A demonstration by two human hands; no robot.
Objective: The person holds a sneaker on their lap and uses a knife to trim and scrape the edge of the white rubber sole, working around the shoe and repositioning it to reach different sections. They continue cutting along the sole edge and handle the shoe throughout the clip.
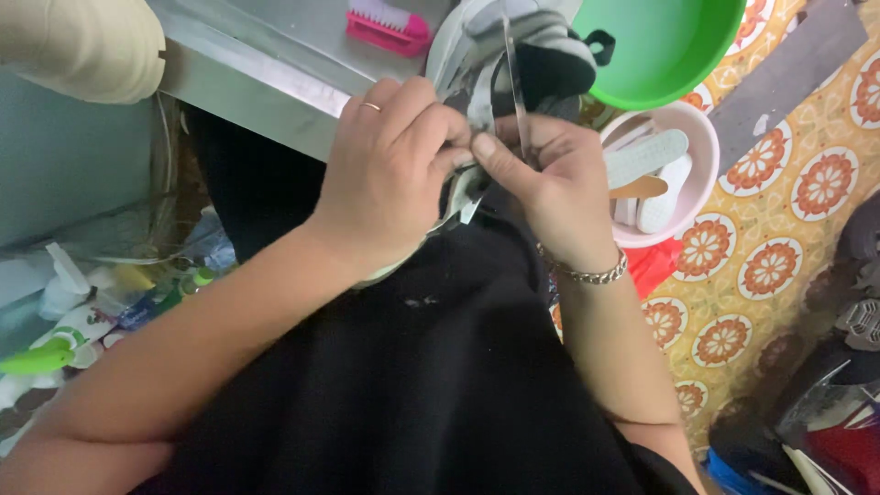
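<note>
Both hands meet mid-scene: left hand [390, 174] (ringed) and right hand [541, 188] pinch the grey-black shoe [513, 55], which extends beyond them.

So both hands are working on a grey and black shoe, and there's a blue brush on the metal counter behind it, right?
Not quite: the brush is pink, not blue, as the head view shows. The rest holds: both hands, left and right, work on the grey and black shoe, with the metal counter behind.

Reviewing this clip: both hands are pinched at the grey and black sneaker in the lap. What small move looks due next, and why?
Probably draw the pinched strip a little further out. The left hand and right hand meet fingertip to fingertip at the sneaker, gripping a thin pale strip, seemingly a lace or edge, that runs up over the shoe and looks only partly freed.
</note>
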